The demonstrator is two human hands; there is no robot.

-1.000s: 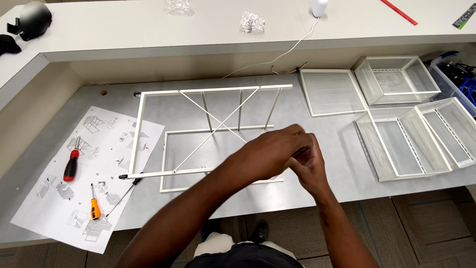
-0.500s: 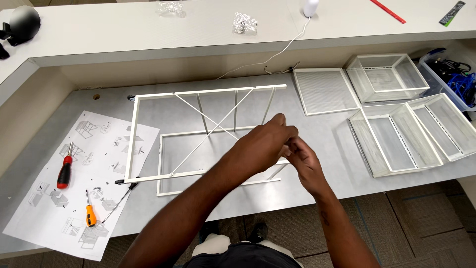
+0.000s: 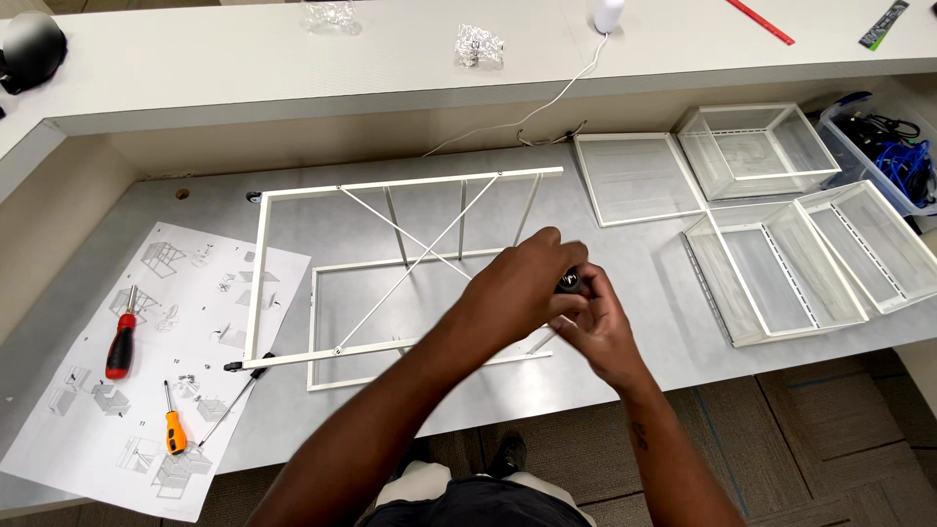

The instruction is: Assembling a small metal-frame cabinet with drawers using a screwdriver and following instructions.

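White thin bars make the frame [image 3: 390, 273], so it looks light, stiff and easy to bend; hold it at a corner. Left hand [image 3: 522, 283] and right hand [image 3: 595, 327] both pinch a small dark part [image 3: 568, 283].

White instruction sheet [image 3: 146, 371], desk's left

Frame [image 3: 390, 273] lying mid-tabletop [image 3: 625, 390]; instruction sheet [image 3: 146, 371] sitting left of it, carrying two screwdrivers [image 3: 121, 337]; mesh baskets [image 3: 781, 244] resting right; shelf [image 3: 293, 68] running behind.
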